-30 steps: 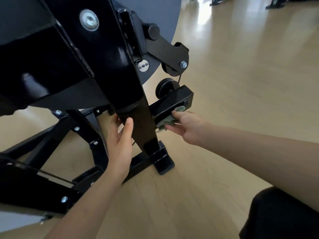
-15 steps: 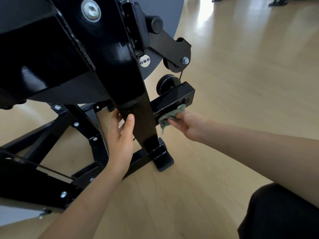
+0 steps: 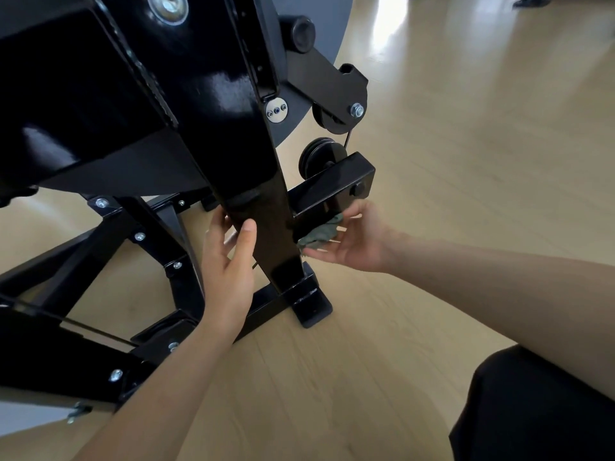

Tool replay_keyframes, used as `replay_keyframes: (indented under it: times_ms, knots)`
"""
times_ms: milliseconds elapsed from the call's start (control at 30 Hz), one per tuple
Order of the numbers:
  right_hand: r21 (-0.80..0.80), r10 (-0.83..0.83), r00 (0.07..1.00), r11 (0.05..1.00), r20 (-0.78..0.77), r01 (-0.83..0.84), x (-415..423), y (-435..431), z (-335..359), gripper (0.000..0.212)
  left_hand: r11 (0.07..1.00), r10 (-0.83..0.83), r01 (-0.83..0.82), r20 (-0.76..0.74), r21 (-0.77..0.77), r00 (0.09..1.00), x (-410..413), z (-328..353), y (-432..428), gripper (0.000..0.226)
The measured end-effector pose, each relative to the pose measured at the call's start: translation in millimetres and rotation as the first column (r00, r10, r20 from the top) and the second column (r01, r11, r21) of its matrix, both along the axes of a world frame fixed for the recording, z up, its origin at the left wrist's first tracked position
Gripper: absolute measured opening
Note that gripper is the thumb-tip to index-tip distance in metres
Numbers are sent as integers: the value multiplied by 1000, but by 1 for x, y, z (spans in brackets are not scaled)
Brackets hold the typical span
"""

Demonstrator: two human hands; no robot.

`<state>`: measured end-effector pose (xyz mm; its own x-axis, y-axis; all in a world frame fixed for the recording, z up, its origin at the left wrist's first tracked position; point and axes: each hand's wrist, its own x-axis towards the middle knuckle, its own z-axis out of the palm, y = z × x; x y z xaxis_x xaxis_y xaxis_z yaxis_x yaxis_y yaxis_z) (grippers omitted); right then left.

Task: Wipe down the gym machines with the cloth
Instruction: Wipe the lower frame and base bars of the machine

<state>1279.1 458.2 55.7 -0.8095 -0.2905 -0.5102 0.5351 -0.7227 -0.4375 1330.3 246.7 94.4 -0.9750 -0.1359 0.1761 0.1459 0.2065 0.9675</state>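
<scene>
Pale wood floor [image 3: 466,161] runs under the black machine frame [image 3: 100,94]. On the upright post [image 3: 263,207] your left hand [image 3: 229,271] has not shifted: it still clasps the post, thumb in front, fingers behind. Below the short arm [image 3: 329,188] jutting from that post, your right hand [image 3: 356,241] has rolled palm-up, fingers nearly straight, and slid inward. So the cloth [image 3: 319,232], earlier on the arm's outer face, is now pressed against its underside beside the post. That face looks done; the underside is in hand.
</scene>
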Motion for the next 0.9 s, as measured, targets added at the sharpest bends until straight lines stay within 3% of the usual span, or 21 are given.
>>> replay_keyframes:
  times_ms: [133,300,533,900]
  knots:
    - [5,-4,1000,1000,1,4,2,-3,0,70,1000,-1,1,-21,-6,1000,0,-1,-2,41]
    - [-26,-191,980,981,56,193,-8,18,-1,62,1000,-1,0,-32,-6,999,-1,-2,-3,39]
    - [-36,-346,931,935,119,352,-18,31,0,72,1000,14,-14,-37,12,999,-1,-2,-2,41]
    - [4,-130,983,991,129,130,-7,-14,-6,79,1000,-20,20,-57,-2,998,4,0,-1,43]
